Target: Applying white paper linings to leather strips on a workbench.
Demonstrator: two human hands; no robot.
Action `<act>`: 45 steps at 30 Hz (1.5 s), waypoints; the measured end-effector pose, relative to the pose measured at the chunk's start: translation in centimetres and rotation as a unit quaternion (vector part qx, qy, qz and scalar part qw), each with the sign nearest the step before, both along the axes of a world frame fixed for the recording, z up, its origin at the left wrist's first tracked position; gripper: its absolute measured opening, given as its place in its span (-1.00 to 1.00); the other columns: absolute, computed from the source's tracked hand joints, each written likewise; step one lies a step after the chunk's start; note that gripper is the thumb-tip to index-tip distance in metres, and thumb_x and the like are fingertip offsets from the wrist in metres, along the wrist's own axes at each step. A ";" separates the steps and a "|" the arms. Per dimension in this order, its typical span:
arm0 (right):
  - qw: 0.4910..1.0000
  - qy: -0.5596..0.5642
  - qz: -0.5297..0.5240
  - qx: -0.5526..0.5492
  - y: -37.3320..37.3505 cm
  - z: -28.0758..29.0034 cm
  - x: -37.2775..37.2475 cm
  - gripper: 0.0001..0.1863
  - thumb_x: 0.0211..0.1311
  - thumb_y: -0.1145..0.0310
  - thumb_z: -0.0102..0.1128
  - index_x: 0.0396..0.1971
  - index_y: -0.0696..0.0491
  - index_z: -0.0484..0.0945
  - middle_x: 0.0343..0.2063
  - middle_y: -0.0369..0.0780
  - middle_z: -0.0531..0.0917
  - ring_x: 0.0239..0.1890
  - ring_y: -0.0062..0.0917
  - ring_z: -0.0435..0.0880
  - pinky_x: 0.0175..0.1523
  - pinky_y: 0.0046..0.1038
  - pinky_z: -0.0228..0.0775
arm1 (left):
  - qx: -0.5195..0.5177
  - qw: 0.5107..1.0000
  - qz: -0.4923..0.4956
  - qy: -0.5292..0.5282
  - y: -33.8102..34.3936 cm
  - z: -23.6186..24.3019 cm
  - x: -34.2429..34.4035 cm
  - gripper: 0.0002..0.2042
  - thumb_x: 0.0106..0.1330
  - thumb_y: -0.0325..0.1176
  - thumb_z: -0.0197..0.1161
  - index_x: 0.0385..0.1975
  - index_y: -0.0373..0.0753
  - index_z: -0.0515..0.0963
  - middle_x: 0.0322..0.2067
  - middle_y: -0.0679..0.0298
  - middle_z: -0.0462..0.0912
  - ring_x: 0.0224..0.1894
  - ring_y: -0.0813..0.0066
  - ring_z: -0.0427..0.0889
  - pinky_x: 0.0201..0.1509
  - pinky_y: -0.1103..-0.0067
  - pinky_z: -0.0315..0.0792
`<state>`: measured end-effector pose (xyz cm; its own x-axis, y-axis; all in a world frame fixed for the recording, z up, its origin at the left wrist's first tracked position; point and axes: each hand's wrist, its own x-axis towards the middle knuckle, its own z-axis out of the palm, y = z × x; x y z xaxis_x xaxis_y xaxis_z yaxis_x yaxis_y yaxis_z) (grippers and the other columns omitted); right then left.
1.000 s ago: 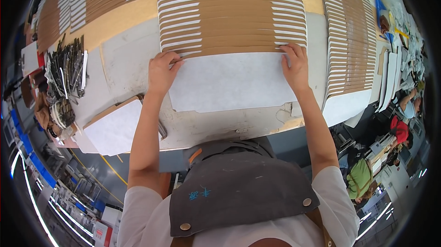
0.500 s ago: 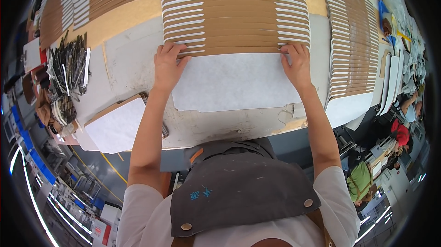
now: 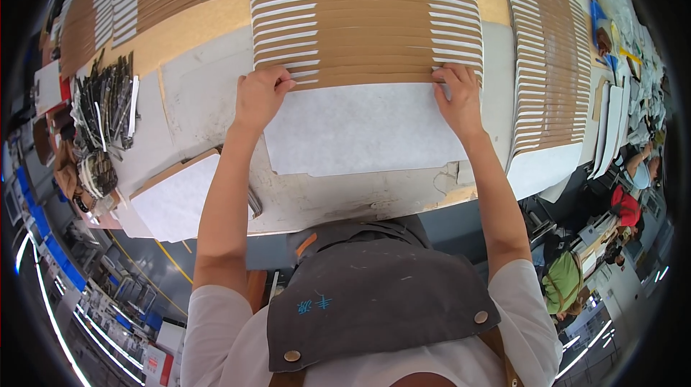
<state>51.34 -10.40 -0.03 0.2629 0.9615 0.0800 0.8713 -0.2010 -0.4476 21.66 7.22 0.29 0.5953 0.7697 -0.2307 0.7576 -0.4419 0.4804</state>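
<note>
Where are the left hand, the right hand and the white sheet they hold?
left hand (image 3: 260,96), head view, back of the hand
right hand (image 3: 458,93), head view, back of the hand
white sheet (image 3: 363,128), head view, bare middle

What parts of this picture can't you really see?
- Head view: fingertips of the left hand and right hand, curled over the white sheet's top edge.
- The brown strips each lie partly under the next.
- Dark tools at the left: too small and bent by the lens.
- People lower right: cut by the rim.
</note>
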 end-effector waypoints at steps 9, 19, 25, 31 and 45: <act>1.000 -0.010 0.002 -0.010 0.0 0.1 -0.2 -0.79 -0.15 0.55 0.20 -0.42 0.03 0.50 -0.30 -0.28 0.48 -0.18 -0.34 0.41 -0.11 -0.30 0.21 | 0.143 0.989 0.012 0.040 -0.8 0.3 1.3 -0.86 -0.03 -0.38 0.32 -0.46 -0.19 0.53 -0.46 0.29 0.54 -0.36 0.38 0.51 -0.27 0.43 0.32; 0.998 -0.003 -0.002 -0.069 0.5 0.4 0.2 -0.86 -0.10 0.46 0.23 -0.47 0.01 0.48 -0.41 -0.34 0.51 -0.22 -0.42 0.43 -0.12 -0.33 0.19 | 0.056 0.994 -0.062 -0.070 -2.5 -0.8 2.5 -0.85 -0.04 -0.40 0.32 -0.47 -0.19 0.51 -0.45 0.31 0.52 -0.32 0.32 0.48 -0.21 0.42 0.26; 0.995 -0.004 0.023 -0.096 -0.2 1.7 2.5 -0.85 -0.09 0.38 0.28 -0.53 0.07 0.50 -0.48 -0.27 0.56 -0.33 -0.36 0.50 -0.18 -0.37 0.24 | 0.032 0.995 -0.038 -0.086 -2.0 -0.6 0.9 -0.84 -0.02 -0.37 0.33 -0.48 -0.24 0.51 -0.52 0.27 0.53 -0.46 0.30 0.50 -0.38 0.48 0.30; 0.912 0.297 -0.231 -0.162 -3.9 1.5 7.1 -0.79 0.01 0.29 0.27 -0.46 0.13 0.54 -0.59 -0.31 0.57 -0.59 -0.69 0.42 -0.49 -0.67 0.19 | -0.142 0.967 0.185 -0.105 -2.0 0.4 -3.3 -0.74 0.03 -0.24 0.33 -0.57 -0.33 0.50 -0.69 0.28 0.45 -0.68 0.52 0.33 -0.58 0.57 0.20; 0.891 0.291 -0.264 -0.227 -4.9 0.5 6.6 -0.64 0.02 0.28 0.25 -0.78 0.11 0.32 -0.79 -0.43 0.27 -0.69 -0.76 0.13 -0.62 -0.61 -0.04 | -0.143 0.954 0.262 -0.037 -2.4 -0.3 -3.7 -0.62 0.01 -0.17 0.33 -0.72 -0.40 0.43 -0.80 0.27 0.33 -0.72 0.55 0.17 -0.64 0.54 0.16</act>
